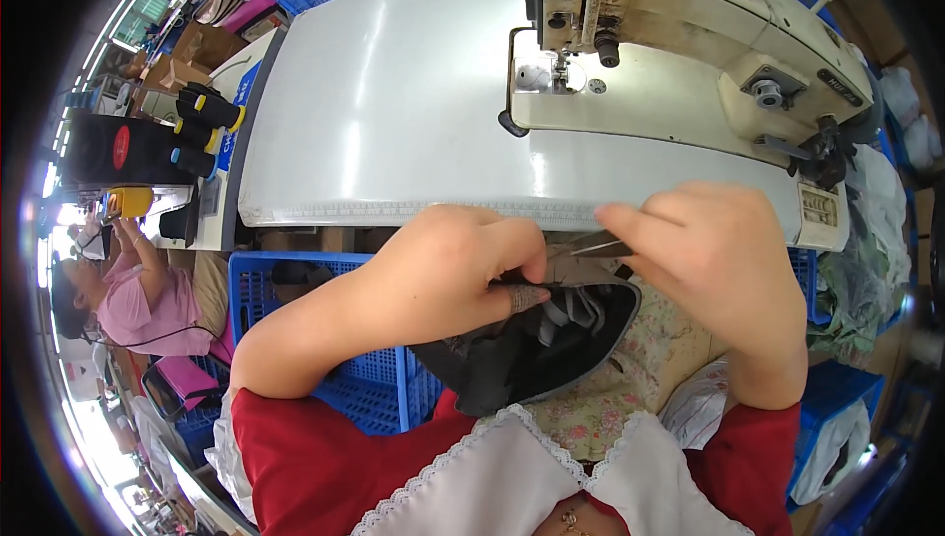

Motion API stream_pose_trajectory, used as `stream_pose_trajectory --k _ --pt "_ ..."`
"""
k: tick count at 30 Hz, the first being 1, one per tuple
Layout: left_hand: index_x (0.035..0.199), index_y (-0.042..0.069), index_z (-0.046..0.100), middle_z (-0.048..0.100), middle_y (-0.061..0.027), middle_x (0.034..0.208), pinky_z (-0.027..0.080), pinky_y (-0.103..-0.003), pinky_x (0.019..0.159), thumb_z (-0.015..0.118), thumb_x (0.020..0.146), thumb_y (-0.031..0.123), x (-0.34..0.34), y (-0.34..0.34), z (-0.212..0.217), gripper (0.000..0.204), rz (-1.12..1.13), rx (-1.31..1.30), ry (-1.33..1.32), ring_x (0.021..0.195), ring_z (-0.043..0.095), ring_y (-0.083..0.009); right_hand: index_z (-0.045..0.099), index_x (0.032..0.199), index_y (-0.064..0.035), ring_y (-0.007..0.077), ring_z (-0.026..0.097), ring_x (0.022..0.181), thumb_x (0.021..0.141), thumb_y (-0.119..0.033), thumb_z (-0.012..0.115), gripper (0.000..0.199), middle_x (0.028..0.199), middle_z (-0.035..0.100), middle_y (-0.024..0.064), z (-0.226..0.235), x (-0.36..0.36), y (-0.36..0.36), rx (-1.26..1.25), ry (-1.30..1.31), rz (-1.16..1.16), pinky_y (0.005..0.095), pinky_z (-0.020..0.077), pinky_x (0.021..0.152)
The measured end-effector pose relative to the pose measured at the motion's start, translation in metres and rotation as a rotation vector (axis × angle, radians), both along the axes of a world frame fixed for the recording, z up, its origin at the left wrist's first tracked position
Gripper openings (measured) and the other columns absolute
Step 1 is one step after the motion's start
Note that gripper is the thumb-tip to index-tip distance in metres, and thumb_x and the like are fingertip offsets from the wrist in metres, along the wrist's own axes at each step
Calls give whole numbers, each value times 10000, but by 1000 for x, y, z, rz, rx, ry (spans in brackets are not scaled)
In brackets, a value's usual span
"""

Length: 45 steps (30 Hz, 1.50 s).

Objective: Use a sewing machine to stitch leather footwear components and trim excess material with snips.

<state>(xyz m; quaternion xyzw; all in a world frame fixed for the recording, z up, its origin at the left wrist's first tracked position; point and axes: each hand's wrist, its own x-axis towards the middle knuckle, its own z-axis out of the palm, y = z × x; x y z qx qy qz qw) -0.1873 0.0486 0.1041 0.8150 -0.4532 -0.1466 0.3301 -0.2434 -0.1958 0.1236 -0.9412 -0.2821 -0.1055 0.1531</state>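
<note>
My left hand [463, 260] pinches the upper edge of a black fabric piece [532, 364] between thumb and fingers. The piece is hollow, with grey strips showing inside its opening, and hangs over my lap. A greyish wrap covers the tip of my left thumb. Close by on the right, my right hand [699, 251] is closed on a slim pointed metal tool [597, 243] that looks like thread snips. Its tip points left, toward the fabric edge by my left fingers. My fingers hide most of its handle.
Beyond my hands stands a white sewing table [394, 103] with a ruler strip along its near edge. A sewing machine [689, 73] sits on its right. A blue crate [369, 393] is left of my lap. A person in pink [148, 300] sits farther left.
</note>
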Motion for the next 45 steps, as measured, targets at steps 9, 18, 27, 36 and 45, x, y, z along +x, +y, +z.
stream_pose_trajectory --k 9,18,27,36,45 --pt "791 55 608 624 -73 713 480 -362 553 817 719 94 2 -2 1 225 -12 -51 -25 637 613 -267 706 920 -82 197 558 601 667 -155 654 268 628 512 16 9 0 10 -152 -76 126 333 421 496" --pt "790 65 621 611 -70 688 490 -347 554 806 735 114 3 -4 5 199 3 -59 -29 623 616 -245 702 901 -102 195 562 616 659 -162 664 252 625 509 11 17 0 11 -234 -86 176 340 424 501" --pt "885 86 615 630 -102 734 493 -406 626 775 763 178 1 8 -6 222 -2 -59 36 693 633 -319 701 997 -88 10 414 592 638 -135 901 414 761 635 -47 -34 -15 -7 767 601 -129 186 342 518" --pt "992 75 663 675 -118 820 504 -400 676 743 791 205 -12 34 -16 253 135 52 114 763 653 -311 693 854 -53 9 405 552 759 -40 792 138 656 559 -56 -70 -18 44 867 436 -200 187 327 502" --pt "861 53 737 679 -129 761 508 -342 656 731 755 143 -44 165 24 139 795 153 -236 703 661 -254 690 1027 -71 15 417 578 872 -124 723 167 761 580 -44 -85 4 49 1128 408 -166 175 327 519"
